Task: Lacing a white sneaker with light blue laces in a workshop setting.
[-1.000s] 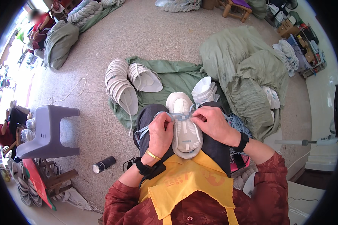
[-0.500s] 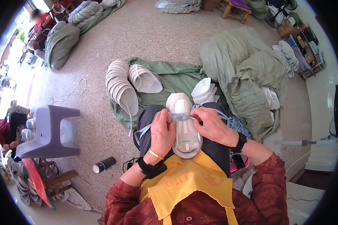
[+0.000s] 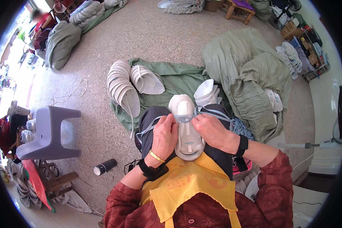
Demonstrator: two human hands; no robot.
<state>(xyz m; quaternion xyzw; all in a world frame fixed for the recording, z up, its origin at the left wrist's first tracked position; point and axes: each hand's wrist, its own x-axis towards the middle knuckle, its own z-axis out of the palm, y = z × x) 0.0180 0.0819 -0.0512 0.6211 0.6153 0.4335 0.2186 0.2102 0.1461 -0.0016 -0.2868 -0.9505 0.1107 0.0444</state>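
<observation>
A white mesh shoe upper [image 3: 187,138] lies across my lap between my knees, its white toe pointing away from me. A light-blue shoelace [image 3: 184,119] crosses it near the far end, and its loose ends trail over both thighs. On the upper's left side, my left hand [image 3: 164,135] is closed with thumb and fingers pinched at the lace. My right hand [image 3: 212,130] is closed at the right edge, fingers curled down on the lace; a loop of it stands up just beyond the knuckles. The fingertips of both hands are partly hidden.
Nested uppers [image 3: 119,87] rest on a green cloth [image 3: 174,78] ahead. More blue laces [image 3: 241,127] lie beside my right thigh. A large green sack [image 3: 247,64] is at right, a grey plastic chair [image 3: 51,133] and a black cylinder [image 3: 105,167] at left. Another person sits far left.
My right hand has shifted a little left and nearer to me, its fingers turned further under. The lace loop beside it now stands higher. My left hand has barely moved.
</observation>
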